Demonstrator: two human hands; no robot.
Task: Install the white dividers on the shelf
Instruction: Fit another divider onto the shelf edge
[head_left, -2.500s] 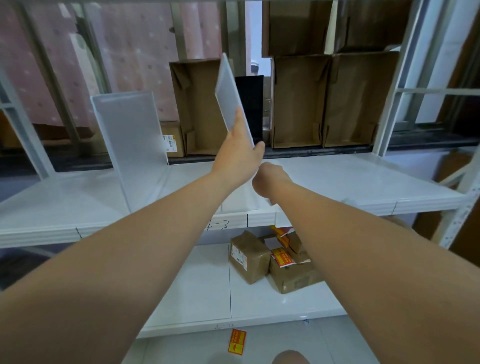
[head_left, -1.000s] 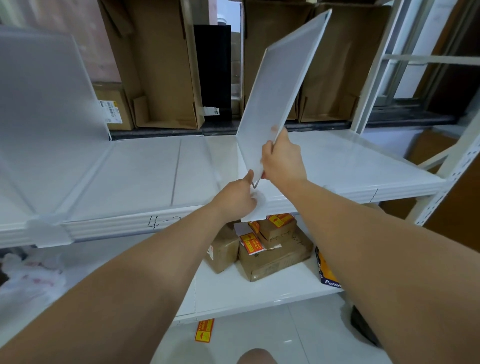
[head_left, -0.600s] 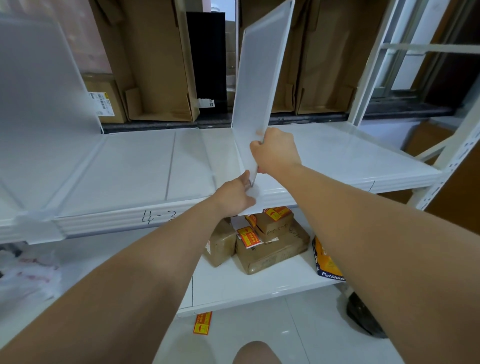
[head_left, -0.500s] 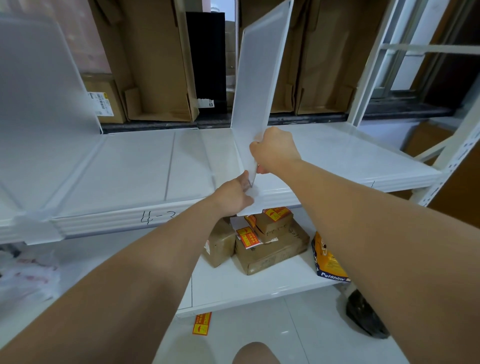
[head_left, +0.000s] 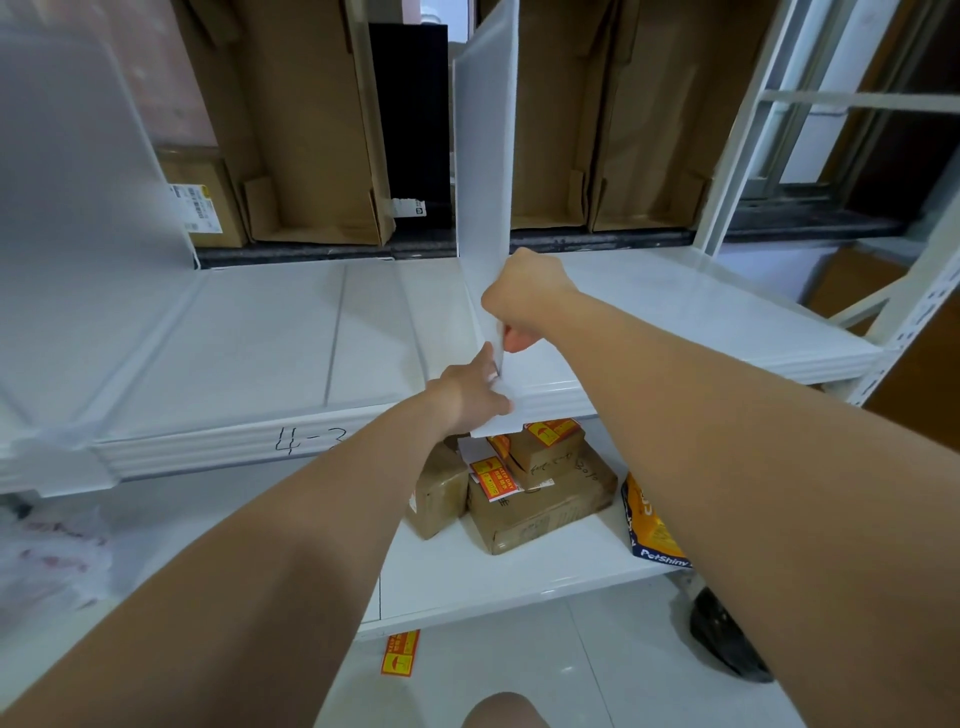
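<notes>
A white divider panel (head_left: 485, 156) stands nearly upright on the white metal shelf (head_left: 270, 332), its lower front corner at the shelf's front lip. My right hand (head_left: 524, 296) grips the panel's front edge low down. My left hand (head_left: 470, 392) pinches the panel's bottom clip where it hangs over the lip. A second white divider (head_left: 78, 182) stands on the shelf at the left, its clip over the front edge.
Open cardboard boxes (head_left: 311, 130) and a black box (head_left: 410, 119) stand behind the shelf. Small brown parcels (head_left: 530, 483) with red and yellow stickers and an orange box (head_left: 649, 525) lie on the lower shelf. A white upright post (head_left: 748, 124) rises at the right.
The panel has swung from a rightward tilt to nearly upright. My right hand has slid lower on its front edge, while my left hand has stayed at the bottom corner by the lip.
</notes>
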